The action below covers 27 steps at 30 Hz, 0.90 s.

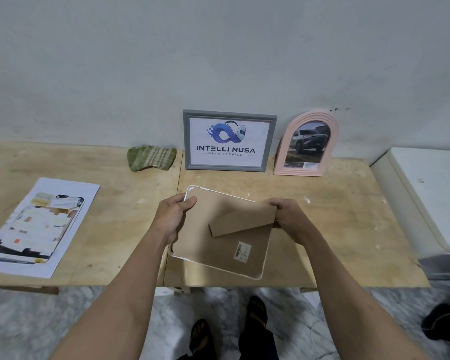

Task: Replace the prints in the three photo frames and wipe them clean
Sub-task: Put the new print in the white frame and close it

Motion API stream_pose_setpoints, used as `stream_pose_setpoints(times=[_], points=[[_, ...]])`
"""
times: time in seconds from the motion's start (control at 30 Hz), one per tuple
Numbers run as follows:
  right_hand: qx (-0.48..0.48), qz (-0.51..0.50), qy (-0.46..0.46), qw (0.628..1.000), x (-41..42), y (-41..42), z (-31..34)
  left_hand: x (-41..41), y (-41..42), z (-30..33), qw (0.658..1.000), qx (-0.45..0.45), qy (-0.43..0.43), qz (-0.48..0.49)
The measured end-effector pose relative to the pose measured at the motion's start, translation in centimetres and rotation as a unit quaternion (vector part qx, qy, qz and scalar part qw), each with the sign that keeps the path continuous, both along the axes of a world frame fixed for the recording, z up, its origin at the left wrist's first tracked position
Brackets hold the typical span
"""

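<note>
A white frame (255,275) lies face down above the table's front edge, its brown backing board (210,245) up, with a barcode sticker and a cardboard stand flap (242,221). My left hand (174,214) grips the frame's far left corner, thumb on the backing. My right hand (286,216) pinches the right end of the stand flap at the frame's right edge. A grey frame (229,140) with a logo print and a pink arched frame (307,144) with a car photo lean on the wall. A loose print (36,227) lies at the left.
A folded green striped cloth (151,158) lies beside the grey frame by the wall. The wooden table (335,229) has a seam down its middle. A white appliance (431,193) stands at the right. My feet in sandals show below the table's front edge.
</note>
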State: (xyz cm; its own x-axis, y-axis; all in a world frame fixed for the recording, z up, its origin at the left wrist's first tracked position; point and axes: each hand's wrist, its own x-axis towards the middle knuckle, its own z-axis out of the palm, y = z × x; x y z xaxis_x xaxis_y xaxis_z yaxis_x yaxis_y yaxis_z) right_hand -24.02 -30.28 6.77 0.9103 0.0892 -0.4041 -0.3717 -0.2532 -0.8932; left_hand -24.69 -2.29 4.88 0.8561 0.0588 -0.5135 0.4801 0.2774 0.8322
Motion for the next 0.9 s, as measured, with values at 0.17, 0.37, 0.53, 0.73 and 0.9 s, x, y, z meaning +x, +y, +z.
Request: stream_pose_setpoints(times=[0.17,0.37,0.53,0.73,0.9], points=[[0.03,0.037,0.021,0.999,0.3,-0.3,0.3,0.6,0.0,0.7,1.0,0.014,-0.018,0.002],[0.095,0.032,0.01,0.995,0.8,-0.2,1.6,1.2,-0.5,0.8,0.998,-0.01,-0.011,0.056],[0.064,0.077,0.053,0.994,1.9,-1.4,1.7,1.9,-1.5,1.0,0.998,0.001,-0.005,0.067],[0.065,0.106,0.053,0.991,3.7,-2.4,1.8,3.9,-3.4,2.0,0.992,0.036,0.0,0.122],[0.051,0.106,0.026,0.993,5.2,-3.4,1.9,4.4,-5.1,2.1,0.987,0.035,0.001,0.155]])
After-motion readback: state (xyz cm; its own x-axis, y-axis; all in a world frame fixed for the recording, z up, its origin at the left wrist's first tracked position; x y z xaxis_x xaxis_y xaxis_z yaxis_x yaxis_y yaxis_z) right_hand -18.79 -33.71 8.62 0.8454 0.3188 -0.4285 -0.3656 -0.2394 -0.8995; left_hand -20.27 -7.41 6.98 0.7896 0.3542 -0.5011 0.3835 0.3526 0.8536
